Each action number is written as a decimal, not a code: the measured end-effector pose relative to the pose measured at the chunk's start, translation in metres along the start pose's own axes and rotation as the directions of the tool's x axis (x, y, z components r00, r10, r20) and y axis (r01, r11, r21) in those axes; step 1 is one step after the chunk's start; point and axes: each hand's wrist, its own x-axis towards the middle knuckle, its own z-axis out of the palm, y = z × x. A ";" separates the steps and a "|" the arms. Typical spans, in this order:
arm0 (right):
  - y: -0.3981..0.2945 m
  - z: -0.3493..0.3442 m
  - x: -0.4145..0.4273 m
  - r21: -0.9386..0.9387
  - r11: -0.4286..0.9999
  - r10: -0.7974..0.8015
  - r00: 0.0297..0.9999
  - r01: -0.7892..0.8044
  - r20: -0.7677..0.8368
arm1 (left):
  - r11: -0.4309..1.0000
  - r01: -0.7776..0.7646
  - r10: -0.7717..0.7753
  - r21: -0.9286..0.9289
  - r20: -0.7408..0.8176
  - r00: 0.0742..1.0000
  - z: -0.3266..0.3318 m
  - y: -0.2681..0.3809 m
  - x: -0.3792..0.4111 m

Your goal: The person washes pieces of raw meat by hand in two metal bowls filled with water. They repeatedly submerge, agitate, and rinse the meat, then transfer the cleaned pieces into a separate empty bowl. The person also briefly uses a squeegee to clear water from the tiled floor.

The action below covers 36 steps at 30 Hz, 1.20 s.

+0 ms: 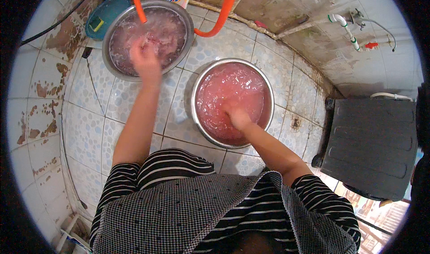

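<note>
A wide metal basin [111,64] at the upper left holds cloudy water with pale pink pieces [164,40] in it. My left hand [145,57] is over this basin at its near side, blurred, its fingers among the pieces or just above them; whether it grips any is unclear. Right of it on the floor stands a second round metal basin [194,96], filled with pinkish-red water [228,82]. My right hand [238,117] dips into that water, and its fingers are hidden below the surface.
One orange hose [138,5] ends over the left basin; another orange length [218,22] curves beside it. A teal plastic basin [104,13] with a yellow-green item stands behind. A dark ribbed box-like object [369,146] is at the right, below a wall tap [357,18]. The tiled floor [134,99] has a drain [295,122].
</note>
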 end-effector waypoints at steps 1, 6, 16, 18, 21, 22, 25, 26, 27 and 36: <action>0.003 -0.007 0.002 0.019 0.997 -0.075 0.973 0.081 -0.219 | 0.982 -0.167 0.163 0.084 0.056 0.985 0.010 0.022 -0.021; 0.025 -0.044 0.049 -0.365 0.929 -0.057 0.949 -0.064 -0.311 | 0.997 0.044 0.019 -0.069 0.722 0.692 0.054 0.044 -0.115; 0.066 0.018 0.026 -0.013 0.976 0.218 0.975 -0.218 0.050 | 0.863 -0.004 -0.503 0.504 0.862 0.063 0.076 -0.015 -0.233; 0.054 0.023 0.002 0.072 0.985 0.157 0.988 -0.155 -0.018 | 0.876 -0.033 -0.472 0.481 0.870 0.141 0.084 -0.013 -0.253; 0.045 0.041 -0.022 0.112 0.976 0.178 0.981 -0.185 0.072 | 0.877 -0.175 -0.437 0.448 0.894 0.100 0.092 -0.034 -0.286; 0.049 0.052 -0.023 0.016 0.961 0.264 0.934 -0.276 0.241 | 0.873 -0.237 -0.425 0.426 0.903 0.056 0.095 -0.044 -0.299; 0.003 0.062 -0.006 0.131 0.910 0.370 0.914 -0.393 0.166 | 0.932 -0.037 -0.362 0.360 0.928 -0.089 0.083 -0.149 -0.349; 0.013 0.075 -0.011 0.125 0.905 0.377 0.902 -0.407 0.208 | 0.881 -0.061 -0.472 0.468 0.867 -0.161 0.087 -0.118 -0.343; 0.015 0.083 -0.016 0.122 0.907 0.364 0.896 -0.403 0.254 | 0.799 0.004 -0.585 0.602 0.778 -0.227 0.084 -0.088 -0.330; -0.065 0.000 -0.031 0.544 0.735 0.337 0.914 -0.405 0.226 | -0.018 0.908 -0.720 0.418 0.625 -0.302 0.062 -0.056 -0.303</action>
